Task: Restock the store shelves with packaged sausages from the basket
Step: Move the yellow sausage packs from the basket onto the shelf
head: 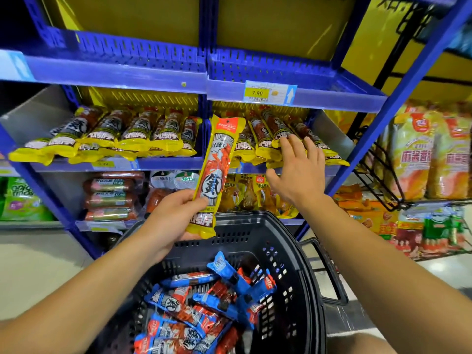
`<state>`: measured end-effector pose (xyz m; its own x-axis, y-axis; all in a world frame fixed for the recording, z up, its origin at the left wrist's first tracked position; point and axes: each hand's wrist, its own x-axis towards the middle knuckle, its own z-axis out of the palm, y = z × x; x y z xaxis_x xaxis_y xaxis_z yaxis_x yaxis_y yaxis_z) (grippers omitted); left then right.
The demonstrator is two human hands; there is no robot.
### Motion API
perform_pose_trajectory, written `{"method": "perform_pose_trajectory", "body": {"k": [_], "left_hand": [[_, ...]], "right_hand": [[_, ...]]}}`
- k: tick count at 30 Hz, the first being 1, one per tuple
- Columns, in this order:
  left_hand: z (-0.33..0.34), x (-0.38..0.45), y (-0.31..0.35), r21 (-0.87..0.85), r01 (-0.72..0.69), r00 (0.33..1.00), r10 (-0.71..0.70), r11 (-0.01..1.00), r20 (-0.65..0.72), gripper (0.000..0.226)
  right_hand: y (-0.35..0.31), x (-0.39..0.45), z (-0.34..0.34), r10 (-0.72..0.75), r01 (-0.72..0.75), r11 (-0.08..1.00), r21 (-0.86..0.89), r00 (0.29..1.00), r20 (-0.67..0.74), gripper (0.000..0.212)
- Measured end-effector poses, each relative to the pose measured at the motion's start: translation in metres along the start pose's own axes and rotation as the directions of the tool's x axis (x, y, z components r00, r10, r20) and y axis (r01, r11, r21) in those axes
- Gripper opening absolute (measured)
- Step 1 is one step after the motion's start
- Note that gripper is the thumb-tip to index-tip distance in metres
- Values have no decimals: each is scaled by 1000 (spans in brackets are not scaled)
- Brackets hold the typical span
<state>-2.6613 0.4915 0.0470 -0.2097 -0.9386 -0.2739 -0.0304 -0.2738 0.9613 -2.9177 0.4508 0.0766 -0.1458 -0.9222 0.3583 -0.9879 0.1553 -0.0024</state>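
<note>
Your left hand [176, 213] grips one yellow sausage pack [215, 172], right hand [297, 172] open on the stocked shelf row [301, 137]; basket [301, 251] still holds many blue packs [199, 310].

Both bare forearms are stretched out forward. The left hand [176, 215] is curled tight with the thumb on top, gripping something, while the right hand [297, 169] reaches further ahead, palm down, fingers spread loose.

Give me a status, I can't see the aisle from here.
Left hand grips one yellow sausage pack upright. Right hand open, fingers on shelved yellow packs. Basket holds blue packs. Nothing blocking.
</note>
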Motion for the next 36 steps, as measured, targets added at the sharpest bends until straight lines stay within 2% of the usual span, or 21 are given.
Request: {"method": "perform_pose_trajectory", "body": {"k": [4,10,15,18,21,27,31,33,35,36], "left_hand": [[-7,-8,2,-23,25,1000,-25,999,-10,13],[-38,-31,-1,36,21,998,-19,999,-54,21],[-89,-48,8,17,-40,975,43,999,-217,27],[-121,-42,20,18,-101,931,101,995,-351,14],[-139,-21,35,13,-143,899,135,990,-416,6],[-144,20,56,15,-88,882,85,996,-463,41],[-140,36,74,-62,-112,866,67,992,-495,30],[-139,38,79,-96,-108,859,44,990,-510,33],[-140,31,76,-11,-74,840,56,997,-540,46],[-142,25,71,118,-64,811,120,991,-572,52]], "right_hand": [[-6,-3,-6,-15,15,1000,-2,1000,3,79],[-53,-18,-13,-227,229,971,66,973,-34,82],[-93,-15,-12,-306,306,946,107,952,-26,84],[-109,-10,-11,-329,330,940,83,944,-24,85],[-122,-6,-11,-359,361,931,46,932,-45,85],[-136,0,-8,-361,364,929,72,931,-55,84],[-139,3,-2,-334,334,936,109,942,-19,84],[-139,3,2,-325,324,939,119,946,-7,84],[-140,2,4,-319,317,940,126,948,-6,84],[-140,2,5,-319,318,940,125,948,-10,84]]}}
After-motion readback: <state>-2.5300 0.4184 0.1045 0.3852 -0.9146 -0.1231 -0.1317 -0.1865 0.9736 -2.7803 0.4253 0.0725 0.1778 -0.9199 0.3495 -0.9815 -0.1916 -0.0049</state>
